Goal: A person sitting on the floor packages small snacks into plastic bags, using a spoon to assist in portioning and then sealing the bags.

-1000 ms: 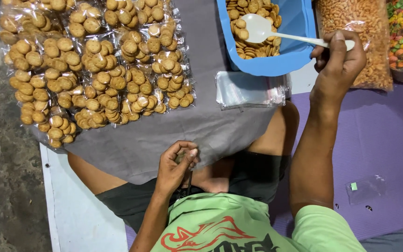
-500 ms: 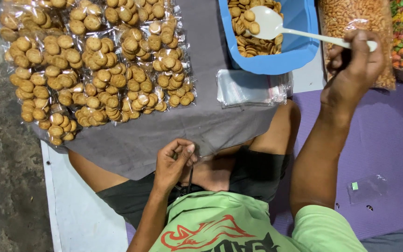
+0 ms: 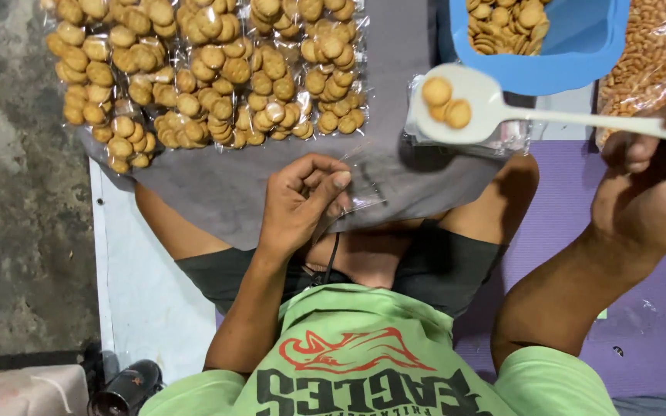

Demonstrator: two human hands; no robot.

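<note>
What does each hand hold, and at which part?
The right hand holds a white spoon by the end of its handle, two biscuits in its bowl. The left hand pinches a clear plastic bag at its edge.

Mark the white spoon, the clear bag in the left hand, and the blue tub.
white spoon [image 3: 456,115], head view, on its bowl rim.
clear bag [image 3: 364,189], head view, on its film.
blue tub [image 3: 580,54], head view, on its bare inner floor.

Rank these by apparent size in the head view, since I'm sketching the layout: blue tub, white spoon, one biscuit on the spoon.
1. blue tub, partly cut off by the frame
2. white spoon, nearer the camera
3. biscuit
</note>
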